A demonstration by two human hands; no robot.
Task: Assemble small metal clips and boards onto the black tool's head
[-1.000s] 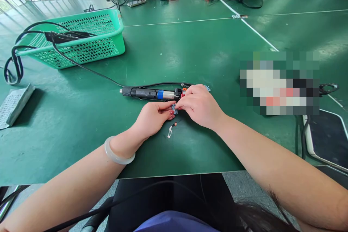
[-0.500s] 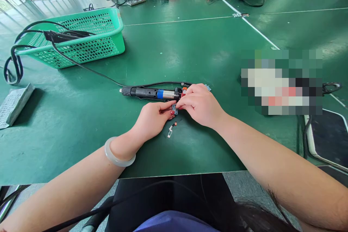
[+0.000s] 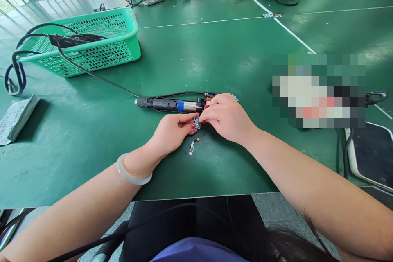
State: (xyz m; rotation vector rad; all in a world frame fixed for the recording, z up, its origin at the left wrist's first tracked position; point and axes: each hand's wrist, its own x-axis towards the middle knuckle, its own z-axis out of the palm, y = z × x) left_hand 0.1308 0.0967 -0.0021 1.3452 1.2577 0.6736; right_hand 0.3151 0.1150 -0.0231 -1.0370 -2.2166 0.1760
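Observation:
My left hand [image 3: 172,133] is closed, thumb and fingers pinching a small blue-grey circuit board [image 3: 197,122]. My right hand [image 3: 229,116] is closed too, its fingertips bent at the board's upper right edge; whether they pinch something there is hidden. Just beyond the hands lies an opened cylindrical tool body [image 3: 166,104], black with a blue band and a bare metal section. Its right end, with red and orange parts, is partly covered by my right hand. Nearer to me, a small metal clip-like part [image 3: 192,146] with an orange tip lies on the table.
A green plastic basket [image 3: 101,59] with black cables stands at the back left. A grey wrapped block [image 3: 16,120] lies on the left of the green table [image 3: 92,151]. At right are a pixelated area and a dark tray [image 3: 371,151]. People's hands work along the far edge.
My hands stay almost in place around the circuit board, with only a slight shift of the left thumb. The view has tilted a little.

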